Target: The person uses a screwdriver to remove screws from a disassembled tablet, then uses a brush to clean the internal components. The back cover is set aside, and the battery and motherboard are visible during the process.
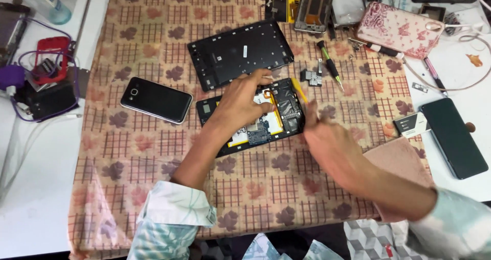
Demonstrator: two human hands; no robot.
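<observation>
An opened tablet lies in the middle of the patterned cloth, its circuit board and orange ribbon cable showing. My left hand rests flat on its left half, fingers spread toward the upper edge. At the tablet's right edge is my right hand, blurred, with a thin yellow tool at its fingertips. The tablet's black back cover lies just behind, apart from it.
A black phone lies left of the tablet. A green-handled screwdriver, small parts, a phone frame and a pink floral case sit behind right. Another dark phone lies far right; cables and a red part far left.
</observation>
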